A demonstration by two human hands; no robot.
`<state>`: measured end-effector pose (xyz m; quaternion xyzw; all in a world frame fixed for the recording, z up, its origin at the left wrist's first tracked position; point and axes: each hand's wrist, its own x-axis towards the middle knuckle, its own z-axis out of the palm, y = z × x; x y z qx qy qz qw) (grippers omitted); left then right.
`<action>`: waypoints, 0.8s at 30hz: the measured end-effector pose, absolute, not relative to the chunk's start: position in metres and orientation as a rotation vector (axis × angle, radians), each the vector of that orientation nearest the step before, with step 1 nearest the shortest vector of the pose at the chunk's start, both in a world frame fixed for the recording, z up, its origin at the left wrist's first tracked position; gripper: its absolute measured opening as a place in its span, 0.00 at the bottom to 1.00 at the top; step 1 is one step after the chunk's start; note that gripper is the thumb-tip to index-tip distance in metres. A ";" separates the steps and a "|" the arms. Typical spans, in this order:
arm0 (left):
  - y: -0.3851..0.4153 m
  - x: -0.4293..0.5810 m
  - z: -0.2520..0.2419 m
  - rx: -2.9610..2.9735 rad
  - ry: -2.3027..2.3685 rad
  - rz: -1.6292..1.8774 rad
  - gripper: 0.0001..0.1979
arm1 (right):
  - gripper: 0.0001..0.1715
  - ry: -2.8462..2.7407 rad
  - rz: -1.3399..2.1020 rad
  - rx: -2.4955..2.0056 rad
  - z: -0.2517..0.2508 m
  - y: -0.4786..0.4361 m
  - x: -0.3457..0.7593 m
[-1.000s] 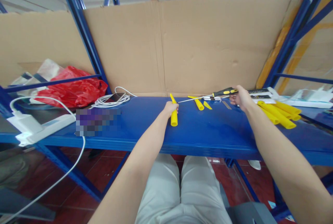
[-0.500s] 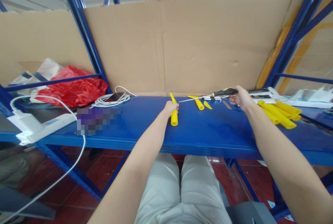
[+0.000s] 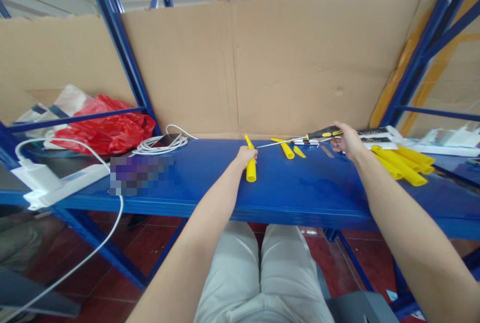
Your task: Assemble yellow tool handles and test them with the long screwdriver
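My left hand (image 3: 246, 155) is closed around a yellow tapered tube (image 3: 251, 171), its wide open end toward me. In my right hand (image 3: 348, 140) is the end of a black-and-yellow handle of a long screwdriver (image 3: 322, 133). The screwdriver's thin shaft runs leftward, and its tip meets the tube beside my left fingers; whether it goes into the tube I cannot tell. Between my hands lie another yellow tapered tube (image 3: 288, 151), a small yellow pointed piece (image 3: 299, 152) and a thin flat strip (image 3: 327, 151).
Several yellow tubes (image 3: 407, 168) are piled at right on the blue tabletop (image 3: 300, 188). Cardboard (image 3: 300, 63) walls off the back. At left are a red plastic bag (image 3: 108, 123), a coiled white cable (image 3: 161, 145) and a white power strip (image 3: 71, 183) with a hanging cord.
The screwdriver handle has turned slightly in my right hand, showing more of its yellow patches. My left hand and the yellow tube have stayed where they were.
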<state>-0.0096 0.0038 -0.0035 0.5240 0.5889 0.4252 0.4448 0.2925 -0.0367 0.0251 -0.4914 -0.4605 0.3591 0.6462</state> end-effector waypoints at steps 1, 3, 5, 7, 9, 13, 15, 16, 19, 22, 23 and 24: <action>0.004 -0.010 -0.003 1.299 1.461 1.053 0.12 | 0.24 -1.038 0.784 -1.131 0.025 -0.039 0.291; 0.003 -0.009 -0.003 1.299 1.463 1.053 0.11 | 0.26 -1.039 0.739 -1.162 0.025 -0.042 0.287; 0.003 -0.009 -0.002 1.299 1.464 1.053 0.11 | 0.26 -1.057 0.723 -1.185 0.025 -0.045 0.283; 0.003 -0.009 -0.002 1.299 1.464 1.054 0.11 | 0.23 -1.057 0.720 -1.195 0.027 -0.046 0.281; 0.003 -0.009 -0.003 1.303 1.462 1.052 0.11 | 0.18 -1.039 0.730 -1.183 0.028 -0.045 0.280; 0.004 -0.009 -0.004 1.313 1.464 1.047 0.09 | 0.19 -1.049 0.705 -1.137 0.029 -0.046 0.280; 0.004 -0.009 -0.004 1.316 1.461 1.048 0.10 | 0.23 -1.093 0.669 -1.135 0.027 -0.047 0.280; 0.004 -0.009 -0.004 1.318 1.459 1.049 0.10 | 0.24 -1.114 0.659 -1.138 0.027 -0.048 0.280; 0.004 -0.009 -0.003 1.324 1.462 1.046 0.12 | 0.22 -1.138 0.665 -1.142 0.027 -0.047 0.280; 0.004 -0.008 -0.004 1.331 1.461 1.045 0.13 | 0.18 -1.108 0.669 -1.122 0.027 -0.044 0.280; 0.004 -0.008 -0.004 1.332 1.456 1.046 0.13 | 0.18 -1.107 0.667 -1.113 0.027 -0.042 0.281; 0.005 -0.008 -0.004 1.332 1.450 1.047 0.13 | 0.19 -1.115 0.666 -1.105 0.026 -0.041 0.282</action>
